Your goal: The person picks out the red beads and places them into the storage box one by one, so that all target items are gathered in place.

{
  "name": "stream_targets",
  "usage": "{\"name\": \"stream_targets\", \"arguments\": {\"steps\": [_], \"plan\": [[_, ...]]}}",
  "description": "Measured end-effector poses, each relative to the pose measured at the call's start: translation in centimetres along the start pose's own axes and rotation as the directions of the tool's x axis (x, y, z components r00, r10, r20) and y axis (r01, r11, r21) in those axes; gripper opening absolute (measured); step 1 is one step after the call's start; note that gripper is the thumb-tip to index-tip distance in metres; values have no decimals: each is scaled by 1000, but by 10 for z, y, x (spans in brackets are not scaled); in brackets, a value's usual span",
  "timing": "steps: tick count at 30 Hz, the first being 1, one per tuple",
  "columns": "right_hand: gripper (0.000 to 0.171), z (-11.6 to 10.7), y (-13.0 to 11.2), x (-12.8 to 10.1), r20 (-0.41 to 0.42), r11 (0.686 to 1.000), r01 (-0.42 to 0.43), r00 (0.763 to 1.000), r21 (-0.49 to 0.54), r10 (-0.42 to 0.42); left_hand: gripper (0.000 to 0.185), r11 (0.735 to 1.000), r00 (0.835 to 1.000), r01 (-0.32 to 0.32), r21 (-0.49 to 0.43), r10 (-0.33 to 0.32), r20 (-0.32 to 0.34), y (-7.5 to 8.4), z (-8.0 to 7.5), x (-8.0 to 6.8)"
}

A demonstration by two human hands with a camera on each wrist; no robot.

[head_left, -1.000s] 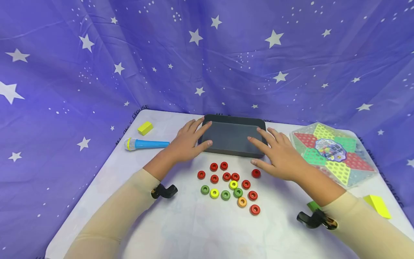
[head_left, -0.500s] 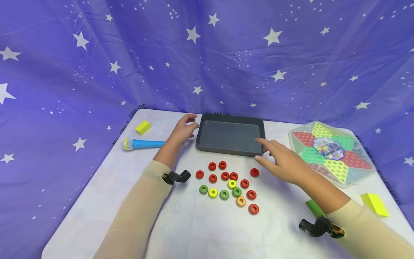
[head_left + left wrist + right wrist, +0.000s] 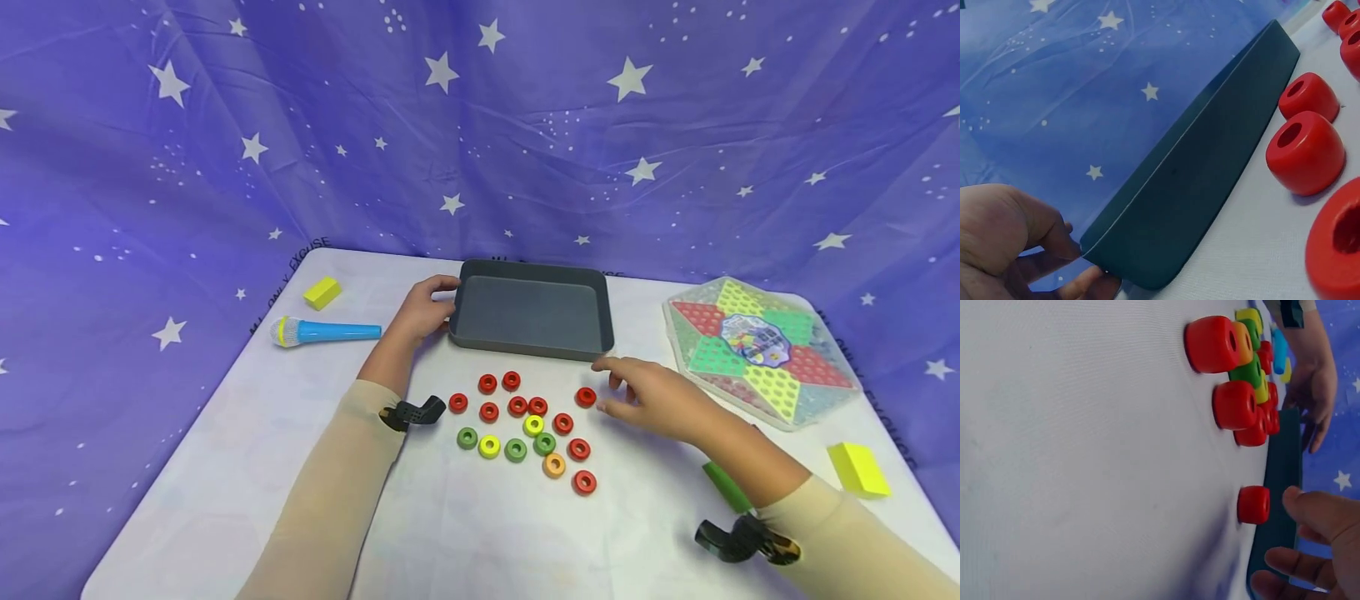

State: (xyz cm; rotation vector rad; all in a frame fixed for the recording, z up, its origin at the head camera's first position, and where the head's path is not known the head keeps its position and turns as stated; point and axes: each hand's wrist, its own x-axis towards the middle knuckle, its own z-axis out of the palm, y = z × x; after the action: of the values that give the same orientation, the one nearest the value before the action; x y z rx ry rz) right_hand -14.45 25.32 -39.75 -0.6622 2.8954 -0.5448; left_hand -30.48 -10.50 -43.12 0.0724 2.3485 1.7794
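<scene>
A dark grey tray (image 3: 531,310) sits at the back middle of the white table. My left hand (image 3: 442,304) grips its left rim; in the left wrist view the thumb and fingers (image 3: 1041,228) pinch the tray's corner (image 3: 1197,187). Several red, green, yellow and orange rings (image 3: 525,425) lie in a cluster in front of the tray. One red ring (image 3: 586,397) lies apart to the right. My right hand (image 3: 611,387) hovers just right of it with loose fingers, holding nothing. In the right wrist view that ring (image 3: 1254,504) lies close to my fingertips (image 3: 1300,500).
A blue toy microphone (image 3: 326,332) and a yellow block (image 3: 322,292) lie left of the tray. A star-shaped checkers board (image 3: 757,350) fills the right side. A yellow wedge (image 3: 857,468) and a green block (image 3: 726,487) lie near my right forearm. Starry purple cloth surrounds the table.
Both hands have left the tray's top. The left one slid to the tray's left rim and took hold. The right one drew back toward the lone red ring.
</scene>
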Motion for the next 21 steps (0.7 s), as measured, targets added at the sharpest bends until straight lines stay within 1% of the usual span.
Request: {"name": "stream_targets", "arguments": {"steps": [3,9,14,18,21], "plan": [[50,7,2,3,13,1000,13,1000,-13,-13,54,1000,1000,-10,26,10,11,0,0,0],[48,19,1,12,21,999,29,999,-23,-28,56,994,999,-17,111,14,29,2,0,-1],[37,27,-2,20,16,999,35,999,-42,-34,57,990,999,-24,141,18,46,-1,0,0],[28,25,-6,25,5,996,45,999,-72,-44,56,990,999,-20,141,14,47,-1,-1,0],[28,13,-9,28,-3,996,60,998,-64,-61,55,990,999,-13,142,7,47,0,-2,-1]]}}
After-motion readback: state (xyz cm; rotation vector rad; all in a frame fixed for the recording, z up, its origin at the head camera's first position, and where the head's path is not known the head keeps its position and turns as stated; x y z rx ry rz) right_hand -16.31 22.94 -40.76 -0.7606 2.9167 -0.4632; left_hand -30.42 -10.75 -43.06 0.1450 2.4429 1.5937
